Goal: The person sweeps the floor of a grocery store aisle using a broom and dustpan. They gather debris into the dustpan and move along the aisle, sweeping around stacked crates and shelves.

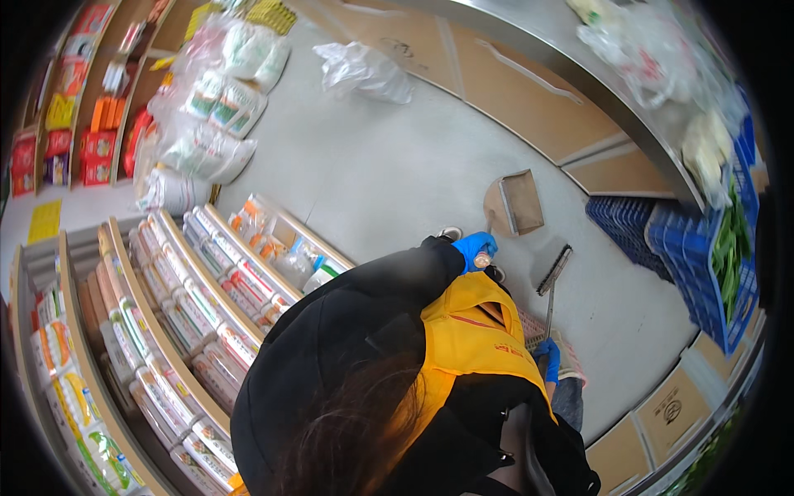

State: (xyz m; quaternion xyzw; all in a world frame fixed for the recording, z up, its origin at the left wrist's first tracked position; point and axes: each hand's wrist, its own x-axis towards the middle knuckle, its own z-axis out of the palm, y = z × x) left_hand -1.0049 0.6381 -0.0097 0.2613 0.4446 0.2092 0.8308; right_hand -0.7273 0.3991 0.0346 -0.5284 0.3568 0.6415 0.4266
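Note:
My left hand, in a blue glove, is closed around the upright handle of a dustpan, whose round end points up at me. The brown dustpan rests on the grey floor just beyond this hand. Lower right, my right hand, also blue-gloved, grips the thin metal handle of a floor brush. Its narrow dark bristle head is on the floor, apart from the dustpan. A yellow apron bearing writing covers my front and hides part of my shoes.
Shelves of rolled packages stand at left. White sacks and a plastic bag lie on the floor. A metal-edged counter with cardboard-covered sides curves along the upper right. Blue crates with green vegetables stand at right.

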